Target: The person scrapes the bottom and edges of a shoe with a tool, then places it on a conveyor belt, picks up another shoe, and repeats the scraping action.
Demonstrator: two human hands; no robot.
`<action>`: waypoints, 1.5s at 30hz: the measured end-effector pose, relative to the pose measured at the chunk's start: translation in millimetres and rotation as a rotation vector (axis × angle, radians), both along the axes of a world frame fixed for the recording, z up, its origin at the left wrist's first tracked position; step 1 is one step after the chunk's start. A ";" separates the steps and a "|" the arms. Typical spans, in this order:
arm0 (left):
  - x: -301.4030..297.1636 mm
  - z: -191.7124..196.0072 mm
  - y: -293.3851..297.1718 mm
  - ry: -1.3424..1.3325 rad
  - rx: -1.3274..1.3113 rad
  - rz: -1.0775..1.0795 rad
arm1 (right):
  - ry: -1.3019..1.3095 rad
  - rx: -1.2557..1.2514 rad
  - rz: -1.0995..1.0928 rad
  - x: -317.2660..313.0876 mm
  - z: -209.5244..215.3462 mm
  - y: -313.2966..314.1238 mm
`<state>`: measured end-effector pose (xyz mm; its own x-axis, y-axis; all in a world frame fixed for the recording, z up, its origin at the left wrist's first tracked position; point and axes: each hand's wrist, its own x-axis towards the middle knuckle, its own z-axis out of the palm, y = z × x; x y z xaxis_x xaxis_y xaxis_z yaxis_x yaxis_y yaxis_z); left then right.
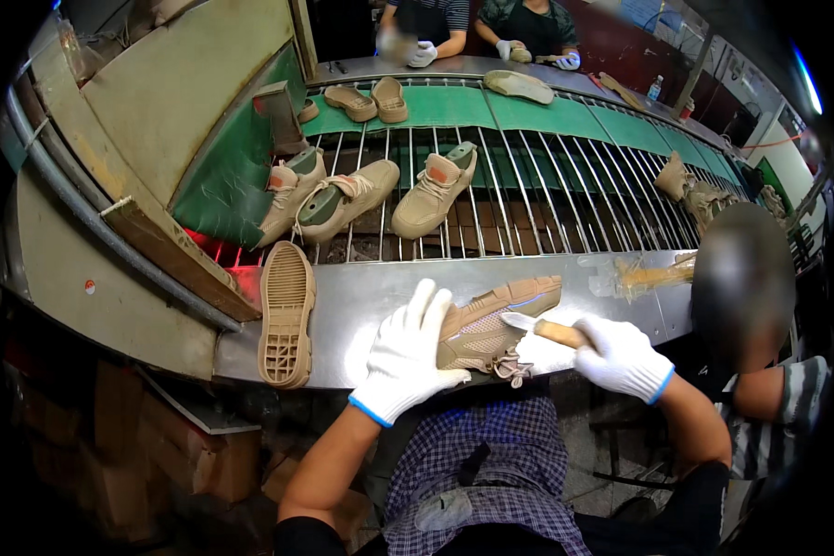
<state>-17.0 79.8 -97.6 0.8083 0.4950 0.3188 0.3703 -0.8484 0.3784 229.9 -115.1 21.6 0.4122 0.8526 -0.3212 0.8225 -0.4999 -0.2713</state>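
Note:
A tan shoe [491, 326] with a mesh upper lies tilted on its side over the metal ledge, its sole edge facing away and its laces toward me. My left hand [408, 352], in a white knit glove with a blue cuff, grips its left end, thumb on the near side and fingers along the far side. In my gloved right hand [625, 357] is a wooden-handled brush [562, 333]. Its whitish head points left and meets the shoe's side near the sole edge. Left of my left hand, a loose tan sole [287, 315] lies with its ribbed face up.
Beyond the ledge [361, 278] runs a rack of metal bars [528, 204] carrying several tan shoes [435, 190]. Loose soles [389, 99] sit on a green strip [445, 109]. Two gloved people work across the line; another person [760, 389] is close at my right. A panel [148, 241] bounds the left.

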 end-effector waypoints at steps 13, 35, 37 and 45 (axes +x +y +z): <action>12.6 -1.6 20.3 0.075 -0.120 -0.034 | 0.706 -0.138 0.086 -41.6 -51.7 98.5; 49.0 31.1 22.7 0.339 0.051 -0.154 | -0.200 0.256 0.303 -16.2 -48.5 47.9; 58.5 35.3 22.5 0.398 0.026 -0.151 | -0.176 0.296 0.299 -18.2 -61.1 57.6; 54.6 26.8 26.4 0.320 0.047 -0.186 | -0.306 0.432 0.085 13.2 -71.0 27.9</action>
<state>37.6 106.1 -70.8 0.9454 0.3213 0.0539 0.3017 -0.9260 0.2270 243.1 -87.2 -49.4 0.3554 0.9151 0.1906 0.9292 -0.3237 -0.1786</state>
